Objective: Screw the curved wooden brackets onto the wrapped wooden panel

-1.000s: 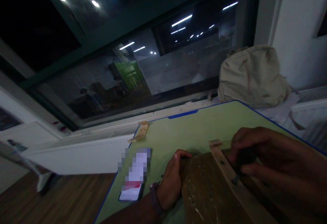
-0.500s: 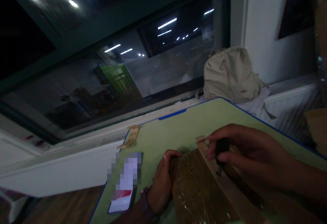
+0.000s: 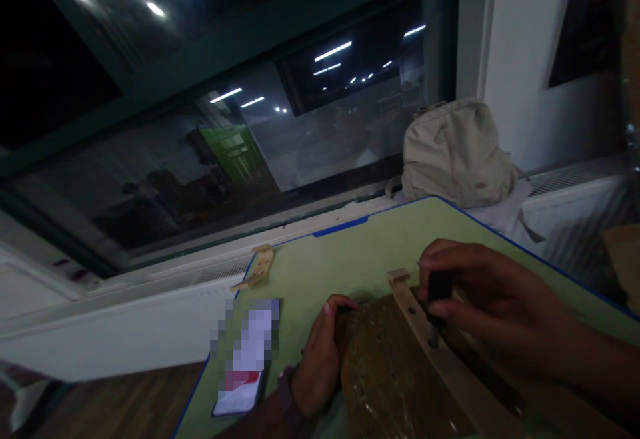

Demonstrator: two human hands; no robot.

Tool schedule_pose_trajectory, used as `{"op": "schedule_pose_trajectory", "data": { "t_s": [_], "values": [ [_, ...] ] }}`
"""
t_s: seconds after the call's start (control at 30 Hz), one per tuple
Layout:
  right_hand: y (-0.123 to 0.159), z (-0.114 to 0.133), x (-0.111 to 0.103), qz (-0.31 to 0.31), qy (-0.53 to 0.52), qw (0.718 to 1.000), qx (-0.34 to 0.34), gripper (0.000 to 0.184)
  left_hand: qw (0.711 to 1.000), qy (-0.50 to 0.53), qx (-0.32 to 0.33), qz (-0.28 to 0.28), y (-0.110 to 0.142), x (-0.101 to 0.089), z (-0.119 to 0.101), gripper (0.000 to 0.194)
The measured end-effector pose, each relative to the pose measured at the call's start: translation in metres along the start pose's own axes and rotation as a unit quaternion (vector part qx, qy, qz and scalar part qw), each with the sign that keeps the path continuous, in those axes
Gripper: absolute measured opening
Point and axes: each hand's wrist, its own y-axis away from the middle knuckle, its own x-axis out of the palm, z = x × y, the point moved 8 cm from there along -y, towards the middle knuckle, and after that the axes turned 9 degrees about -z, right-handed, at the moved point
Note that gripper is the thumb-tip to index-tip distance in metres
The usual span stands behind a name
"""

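My right hand pinches a stubby black-handled tool that looks like a screwdriver. Its metal tip comes down on a pale tan strip, beside a dark hole in it. This strip lies over a brown block wrapped in shiny clear tape, and its far end turns up. Along the block's left side, my left hand is closed against the edge, fingers curled over the far corner. My right hand hides part of the strip's right side.
A phone, partly pixelated, lies on the green table at left. A bent tan piece with holes sits at the table's far left edge. Behind the table are a beige backpack, a radiator and a window.
The view has shifted slightly. My right hand and the tool have shifted a little, uncovering a dark hole in the strip. My left hand keeps its place on the block.
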Motion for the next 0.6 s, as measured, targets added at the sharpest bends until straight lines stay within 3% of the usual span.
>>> {"op": "schedule_pose_trajectory", "data": {
  "t_s": [0.13, 0.27, 0.4, 0.5, 0.6],
  "values": [
    [0.0, 0.012, 0.005, 0.055, 0.032, 0.996, -0.068, 0.028, 0.999, -0.027, 0.021, -0.006, -0.001, -0.002, -0.001, 0.059],
    [0.002, 0.009, 0.011, 0.096, 0.039, 0.994, -0.024, 0.036, 1.0, -0.001, 0.018, 0.001, -0.001, -0.001, 0.003, 0.059],
    [0.001, -0.001, 0.006, 0.044, 0.01, 0.999, 0.012, 0.029, 1.0, -0.007, 0.013, -0.001, -0.001, -0.001, 0.002, 0.059],
    [-0.002, 0.002, -0.001, -0.007, 0.005, 1.0, -0.019, 0.028, 1.0, -0.008, 0.004, -0.002, -0.001, 0.0, 0.002, 0.06],
    [-0.002, 0.014, 0.005, 0.036, 0.052, 0.996, -0.067, 0.024, 1.0, 0.0, 0.004, -0.001, -0.001, 0.0, 0.003, 0.059]
  ]
}}
